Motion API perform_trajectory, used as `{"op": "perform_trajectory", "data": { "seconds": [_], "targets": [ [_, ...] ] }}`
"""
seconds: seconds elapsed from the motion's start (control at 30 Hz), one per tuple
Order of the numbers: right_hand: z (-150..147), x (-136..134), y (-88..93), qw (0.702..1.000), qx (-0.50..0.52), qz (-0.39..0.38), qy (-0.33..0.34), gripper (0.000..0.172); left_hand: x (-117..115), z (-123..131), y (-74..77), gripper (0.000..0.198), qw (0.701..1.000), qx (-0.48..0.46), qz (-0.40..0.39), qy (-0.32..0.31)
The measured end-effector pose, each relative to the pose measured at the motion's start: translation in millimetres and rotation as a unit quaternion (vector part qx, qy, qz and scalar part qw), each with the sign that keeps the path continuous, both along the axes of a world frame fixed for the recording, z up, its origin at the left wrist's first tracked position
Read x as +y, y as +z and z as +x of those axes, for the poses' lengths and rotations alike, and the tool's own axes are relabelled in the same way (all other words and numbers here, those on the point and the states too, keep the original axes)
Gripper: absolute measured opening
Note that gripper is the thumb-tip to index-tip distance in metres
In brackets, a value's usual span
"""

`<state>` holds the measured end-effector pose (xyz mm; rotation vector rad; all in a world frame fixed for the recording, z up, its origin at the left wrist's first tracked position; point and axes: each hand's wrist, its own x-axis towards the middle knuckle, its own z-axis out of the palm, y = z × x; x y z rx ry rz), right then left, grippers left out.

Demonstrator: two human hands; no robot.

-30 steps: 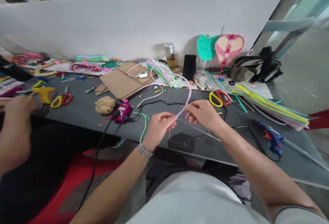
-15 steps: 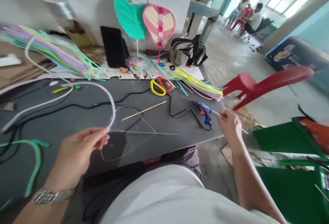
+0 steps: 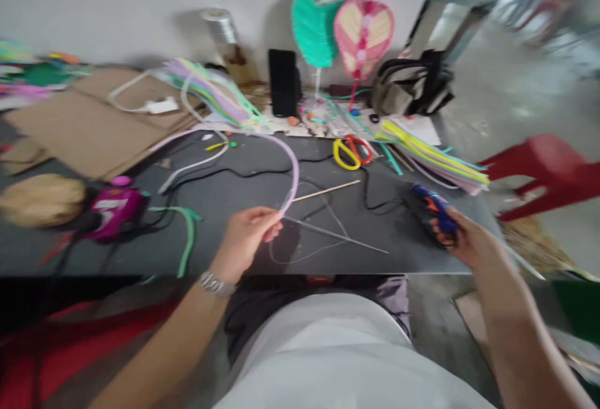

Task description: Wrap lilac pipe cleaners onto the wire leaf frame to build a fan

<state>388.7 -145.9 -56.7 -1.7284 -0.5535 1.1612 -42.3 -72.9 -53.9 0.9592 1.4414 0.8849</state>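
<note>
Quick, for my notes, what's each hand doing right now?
Left hand: closed, holding a lilac pipe cleaner.
Right hand: closed, holding a blue glue gun.

Head-worn view, facing forward and down, close above a dark worktable [image 3: 394, 256], wall [image 3: 117, 9] beyond

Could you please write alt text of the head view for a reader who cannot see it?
A left hand holds a lilac pipe cleaner bent into a curve, while the right hand grips a blue hot glue gun over a dark worktable.
</note>
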Motion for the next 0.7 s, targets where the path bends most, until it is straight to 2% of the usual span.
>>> {"op": "perform_trajectory", "data": {
  "seconds": [0.07,0.13,0.23,0.33,0.47,0.63,0.7],
  "targets": [
    [-8.7,0.4,3.1,0.999,0.052,0.011,0.007,0.023,2.0,-1.6,-2.0,0.035,1.0,-0.019,0.0,-0.019],
    [-24.6,-0.8,10.4,0.986,0.126,0.107,-0.027,0.02,3.7,-3.8,-4.0,0.033,0.999,-0.028,0.009,-0.03],
    [-55.8,-4.4,24.7,0.97,0.173,0.173,0.009,0.02,3.7,-6.4,-5.5,0.03,0.998,-0.039,0.015,-0.042],
    [-83.7,-6.3,33.7,0.972,0.162,0.16,0.064,0.029,2.9,-7.9,-7.1,0.025,0.998,-0.043,0.012,-0.048],
    [-111.7,-5.8,35.8,0.975,0.101,0.141,0.138,0.033,3.0,-9.5,-9.9,0.021,0.998,-0.038,0.003,-0.054],
    [-147.3,3.9,33.0,0.949,0.11,0.105,0.277,0.034,2.2,-8.6,-9.4,0.018,0.998,-0.031,-0.012,-0.05],
    [-158.2,9.3,31.2,0.942,0.099,0.11,0.302,0.034,1.7,-7.9,-8.2,0.017,0.998,-0.023,-0.015,-0.048]
  ]
}}
